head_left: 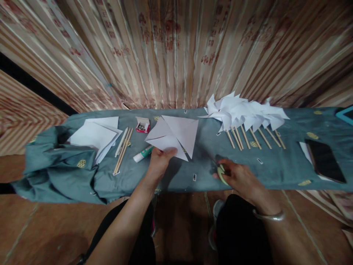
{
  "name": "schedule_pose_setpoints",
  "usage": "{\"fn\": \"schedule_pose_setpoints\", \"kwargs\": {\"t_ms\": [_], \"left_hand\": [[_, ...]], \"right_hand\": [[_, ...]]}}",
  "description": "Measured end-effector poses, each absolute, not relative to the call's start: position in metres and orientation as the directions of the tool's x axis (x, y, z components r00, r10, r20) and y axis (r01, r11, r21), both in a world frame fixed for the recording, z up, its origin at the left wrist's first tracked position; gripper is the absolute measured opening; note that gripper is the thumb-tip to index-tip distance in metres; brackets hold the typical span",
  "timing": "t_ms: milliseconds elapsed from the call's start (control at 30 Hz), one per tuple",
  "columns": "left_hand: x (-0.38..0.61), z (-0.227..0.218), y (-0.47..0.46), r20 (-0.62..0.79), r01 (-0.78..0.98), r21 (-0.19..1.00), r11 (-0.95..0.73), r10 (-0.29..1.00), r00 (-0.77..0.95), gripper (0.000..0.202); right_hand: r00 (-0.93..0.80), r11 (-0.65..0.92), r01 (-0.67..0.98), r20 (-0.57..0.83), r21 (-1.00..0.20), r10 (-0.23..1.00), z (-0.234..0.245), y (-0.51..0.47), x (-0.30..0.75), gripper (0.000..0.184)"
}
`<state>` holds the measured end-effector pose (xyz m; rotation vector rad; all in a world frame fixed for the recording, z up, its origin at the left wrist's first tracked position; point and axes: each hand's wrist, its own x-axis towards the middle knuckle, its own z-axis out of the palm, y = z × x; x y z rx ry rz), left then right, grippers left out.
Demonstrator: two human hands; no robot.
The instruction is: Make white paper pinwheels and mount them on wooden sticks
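Observation:
My left hand (pixel 163 159) pinches the lower edge of a white square paper (pixel 180 129), thumb on top. Slits run inward from the paper's corners, and the lower cuts gape apart. In my right hand (pixel 239 175) is a pair of scissors (pixel 221 173) with pale green handles, down by the cloth to the right of the paper; the blades are dark and blurred, so I cannot tell how far apart they are. Under and beside my left hand lies a glue stick (pixel 142 154) with a green label. A small red box (pixel 142 126) of metal pins stands open beyond it.
White paper pinwheels (pixel 242 110) on wooden sticks lie overlapping at the back right. On the left are loose white sheets (pixel 93 136) and several thin sticks (pixel 122 151). A phone (pixel 325 160) rests at the right on the green cloth (pixel 176 180). A curtain (pixel 176 55) hangs behind.

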<state>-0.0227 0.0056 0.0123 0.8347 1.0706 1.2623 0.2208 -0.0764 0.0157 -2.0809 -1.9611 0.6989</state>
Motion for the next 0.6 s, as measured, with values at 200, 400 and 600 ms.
{"fn": "schedule_pose_setpoints", "kwargs": {"t_ms": [200,400,600], "left_hand": [[-0.005,-0.003,-0.011,-0.218,-0.264,0.932,0.248,0.966,0.139,0.037],[-0.004,-0.021,-0.015,-0.166,-0.109,0.976,0.188,0.968,0.187,0.060],[-0.037,-0.018,-0.006,0.138,0.372,0.914,-0.162,0.986,0.090,0.091]], "right_hand": [[0.245,-0.238,0.966,-0.073,0.097,0.967,0.019,-0.080,0.241,0.031],[0.260,-0.252,0.962,-0.063,0.108,0.964,0.023,-0.074,0.233,0.032],[0.240,-0.226,0.961,-0.075,0.160,0.968,0.021,-0.074,0.236,0.026]]}}
